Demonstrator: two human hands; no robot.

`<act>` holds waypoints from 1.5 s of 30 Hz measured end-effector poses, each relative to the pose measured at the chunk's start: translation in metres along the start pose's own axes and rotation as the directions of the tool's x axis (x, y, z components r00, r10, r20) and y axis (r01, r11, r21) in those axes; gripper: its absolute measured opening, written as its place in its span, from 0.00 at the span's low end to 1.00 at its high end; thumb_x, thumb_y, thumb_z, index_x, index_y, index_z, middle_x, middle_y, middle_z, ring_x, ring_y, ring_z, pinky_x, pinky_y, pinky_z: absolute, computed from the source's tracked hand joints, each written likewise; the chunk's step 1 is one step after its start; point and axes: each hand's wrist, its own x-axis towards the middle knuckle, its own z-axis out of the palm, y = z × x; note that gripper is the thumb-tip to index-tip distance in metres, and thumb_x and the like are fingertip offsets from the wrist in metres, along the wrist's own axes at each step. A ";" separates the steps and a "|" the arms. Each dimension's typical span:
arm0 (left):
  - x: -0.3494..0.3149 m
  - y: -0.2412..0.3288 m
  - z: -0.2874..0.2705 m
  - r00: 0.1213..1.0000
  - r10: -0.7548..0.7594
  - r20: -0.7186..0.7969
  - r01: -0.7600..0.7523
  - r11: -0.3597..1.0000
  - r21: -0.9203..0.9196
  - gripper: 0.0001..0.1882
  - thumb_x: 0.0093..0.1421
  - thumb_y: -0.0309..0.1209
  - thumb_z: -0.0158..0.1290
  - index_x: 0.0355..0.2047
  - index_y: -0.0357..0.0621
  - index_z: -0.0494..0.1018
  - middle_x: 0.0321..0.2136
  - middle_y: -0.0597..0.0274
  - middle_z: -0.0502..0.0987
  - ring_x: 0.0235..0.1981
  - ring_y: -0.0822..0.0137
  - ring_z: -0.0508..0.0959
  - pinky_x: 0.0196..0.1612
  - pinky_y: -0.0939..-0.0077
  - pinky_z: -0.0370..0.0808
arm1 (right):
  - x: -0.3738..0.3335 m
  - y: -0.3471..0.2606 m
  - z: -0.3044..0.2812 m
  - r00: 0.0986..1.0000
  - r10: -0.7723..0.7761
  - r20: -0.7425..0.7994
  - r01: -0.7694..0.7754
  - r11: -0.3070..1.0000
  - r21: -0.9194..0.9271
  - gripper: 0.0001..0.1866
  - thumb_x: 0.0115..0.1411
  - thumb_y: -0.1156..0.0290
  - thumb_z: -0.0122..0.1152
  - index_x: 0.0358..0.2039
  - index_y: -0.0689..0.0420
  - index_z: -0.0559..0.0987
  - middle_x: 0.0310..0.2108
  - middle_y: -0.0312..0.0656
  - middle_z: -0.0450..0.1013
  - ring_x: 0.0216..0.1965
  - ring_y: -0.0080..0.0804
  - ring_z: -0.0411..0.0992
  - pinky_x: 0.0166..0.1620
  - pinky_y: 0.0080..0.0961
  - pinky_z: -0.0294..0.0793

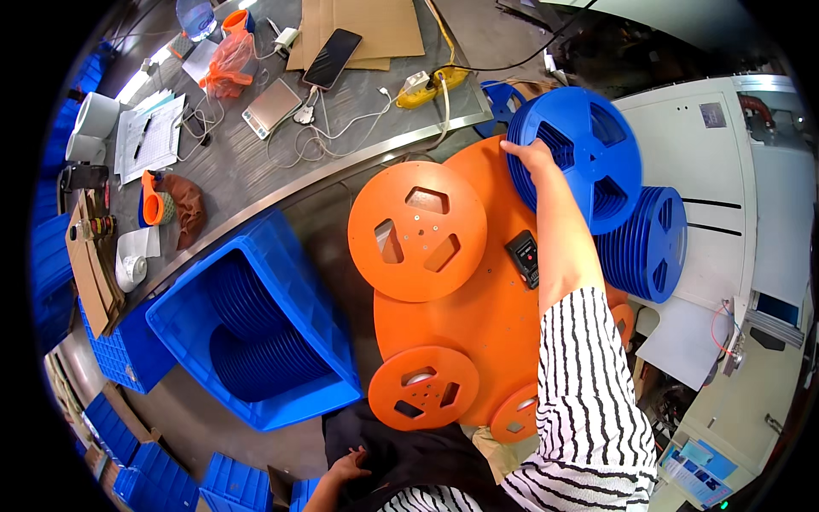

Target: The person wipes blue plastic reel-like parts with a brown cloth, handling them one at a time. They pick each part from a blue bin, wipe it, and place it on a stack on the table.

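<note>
My right hand (536,159) reaches forward and grips the left rim of a stack of blue plastic reels (616,154), its thumb on the edge. Beneath and around it spreads a large orange plate (486,328). That plate carries a round orange disc with cut-outs (401,271) and a smaller orange disc (461,367) nearer me. Beside my right forearm lies a small black box (522,258) with a red light. A second stack of blue reels (641,247) stands just right of the gripped one. Down by my dark apron (392,444), my left hand (348,466) rests holding nothing, fingers apart.
A blue crate (311,384) holding dark blue reels stands left of the orange plate. On the grey table (256,183) lie a phone (333,58), a small scale (271,108), cables and papers (153,141). A white cabinet (695,136) borders the right side.
</note>
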 end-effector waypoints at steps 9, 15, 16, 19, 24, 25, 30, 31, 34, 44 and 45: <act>-0.011 -0.004 -0.003 0.969 -0.091 -0.228 0.104 0.994 0.044 0.41 0.42 0.43 0.67 0.57 0.42 0.67 0.55 0.52 0.72 0.56 0.54 0.71 0.58 0.69 0.68 | -0.098 0.026 0.010 0.995 -0.100 0.019 0.102 0.962 -0.254 0.30 0.43 0.58 0.69 0.48 0.57 0.75 0.44 0.53 0.76 0.49 0.49 0.73 0.50 0.38 0.71; -0.025 -0.040 -0.042 0.891 -0.165 -0.422 -0.095 0.843 -0.529 0.21 0.51 0.25 0.58 0.47 0.40 0.73 0.43 0.57 0.78 0.45 0.62 0.78 0.46 0.68 0.75 | -0.249 0.016 -0.096 0.955 -0.294 0.046 0.264 0.908 0.326 0.15 0.47 0.70 0.59 0.37 0.60 0.78 0.33 0.42 0.77 0.35 0.30 0.75 0.40 0.25 0.71; -0.023 -0.043 -0.053 0.869 -0.202 -0.451 -0.098 0.824 -0.558 0.17 0.52 0.23 0.56 0.44 0.40 0.75 0.38 0.59 0.79 0.40 0.64 0.79 0.42 0.68 0.76 | -0.284 0.022 -0.114 0.944 -0.320 0.085 0.209 0.775 0.596 0.16 0.48 0.71 0.60 0.39 0.62 0.77 0.35 0.39 0.75 0.35 0.29 0.73 0.41 0.25 0.71; -0.050 -0.020 -0.089 0.804 0.082 -0.589 -0.430 0.765 -0.480 0.11 0.52 0.21 0.55 0.37 0.42 0.75 0.30 0.64 0.77 0.31 0.69 0.74 0.35 0.73 0.73 | -0.420 0.011 -0.148 0.923 -0.367 0.118 -0.001 0.304 0.953 0.17 0.49 0.72 0.59 0.41 0.62 0.71 0.25 0.35 0.68 0.23 0.24 0.64 0.30 0.22 0.66; -0.149 0.037 -0.143 0.520 0.310 -0.796 -0.782 0.548 -0.297 0.20 0.56 0.20 0.49 0.51 0.39 0.71 0.49 0.61 0.76 0.49 0.67 0.74 0.54 0.74 0.68 | -0.590 0.023 -0.106 0.755 -0.656 0.002 -0.273 -0.310 0.911 0.14 0.60 0.61 0.55 0.35 0.59 0.66 0.17 0.30 0.59 0.16 0.19 0.57 0.22 0.22 0.59; -0.179 0.045 -0.152 0.448 0.359 -0.819 -0.823 0.523 -0.221 0.21 0.57 0.21 0.49 0.53 0.39 0.70 0.50 0.61 0.74 0.51 0.68 0.72 0.56 0.75 0.66 | -0.617 0.022 -0.092 0.698 -0.716 -0.027 -0.329 -0.355 0.875 0.14 0.62 0.61 0.54 0.35 0.59 0.66 0.17 0.30 0.59 0.16 0.19 0.56 0.22 0.22 0.59; -0.319 0.079 -0.145 0.024 0.290 -0.957 -0.949 0.309 0.070 0.18 0.62 0.22 0.50 0.53 0.38 0.70 0.51 0.61 0.72 0.52 0.69 0.72 0.56 0.76 0.66 | -0.731 -0.006 -0.045 0.568 -0.812 -0.137 -0.446 -0.443 0.778 0.13 0.66 0.61 0.50 0.34 0.59 0.66 0.16 0.31 0.60 0.14 0.18 0.58 0.22 0.20 0.61; -0.344 0.084 -0.136 -0.005 0.353 -0.936 -0.966 0.239 0.096 0.18 0.61 0.21 0.50 0.53 0.38 0.70 0.51 0.61 0.72 0.52 0.68 0.72 0.56 0.75 0.67 | -0.745 -0.009 -0.041 0.540 -0.830 -0.138 -0.460 -0.428 0.778 0.12 0.65 0.62 0.52 0.34 0.58 0.66 0.16 0.31 0.61 0.14 0.19 0.60 0.22 0.20 0.62; -0.399 0.090 -0.105 -0.361 0.609 -0.706 -0.723 0.296 0.625 0.21 0.56 0.16 0.51 0.51 0.40 0.72 0.51 0.56 0.74 0.53 0.61 0.74 0.56 0.68 0.70 | -0.776 -0.025 -0.036 0.430 -0.893 -0.132 -0.478 -0.349 0.806 0.11 0.63 0.64 0.54 0.34 0.58 0.66 0.16 0.31 0.61 0.14 0.20 0.59 0.22 0.21 0.62; -0.407 0.100 -0.004 -0.172 0.978 -0.119 -0.397 0.041 0.917 0.33 0.50 0.15 0.46 0.59 0.45 0.64 0.61 0.52 0.64 0.65 0.55 0.60 0.65 0.55 0.58 | -0.833 -0.039 -0.041 0.395 -0.913 0.103 -0.441 -0.090 0.893 0.13 0.52 0.69 0.60 0.31 0.54 0.65 0.14 0.32 0.60 0.14 0.24 0.58 0.21 0.24 0.60; -0.401 0.096 -0.019 -0.149 0.947 -0.286 -0.304 0.232 0.924 0.33 0.51 0.14 0.45 0.60 0.45 0.64 0.60 0.51 0.65 0.65 0.55 0.61 0.65 0.58 0.58 | -0.833 -0.035 -0.038 0.366 -0.923 0.120 -0.480 -0.077 0.874 0.14 0.51 0.68 0.62 0.31 0.54 0.65 0.14 0.32 0.59 0.15 0.24 0.58 0.22 0.24 0.60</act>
